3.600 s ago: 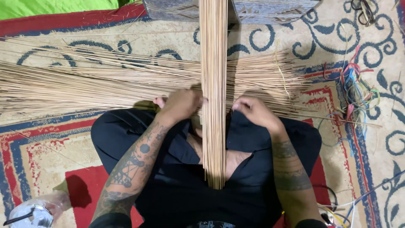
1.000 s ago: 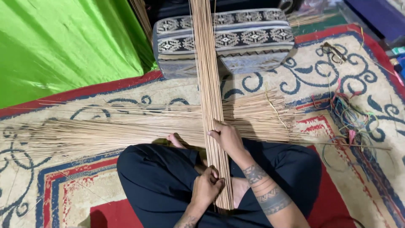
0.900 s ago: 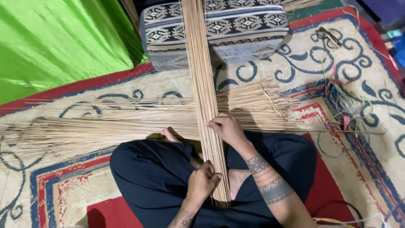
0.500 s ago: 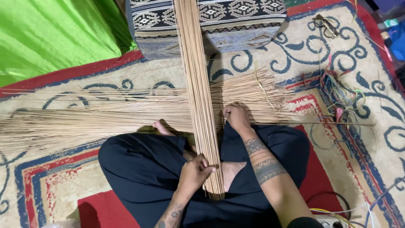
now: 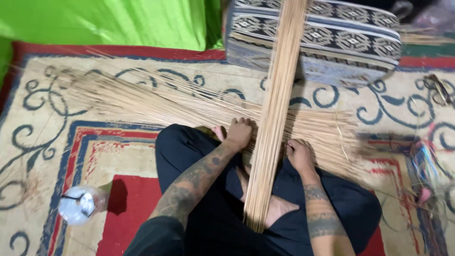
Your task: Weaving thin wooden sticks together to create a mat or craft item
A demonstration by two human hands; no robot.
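While the person sits cross-legged on the patterned rug (image 5: 61, 142), the head view shows a long upright bundle of thin sticks (image 5: 275, 123) running from the lap toward a patterned cushion (image 5: 341, 42), laid across a second, fanned layer of sticks (image 5: 156, 102), apparently to form a cross. The left hand (image 5: 238, 133) presses down, fingers flat, beside the bundle; the right hand (image 5: 299, 155) rests open on its other side, likely steadying the crossing. A clear plastic cup (image 5: 79, 205) stands well apart.
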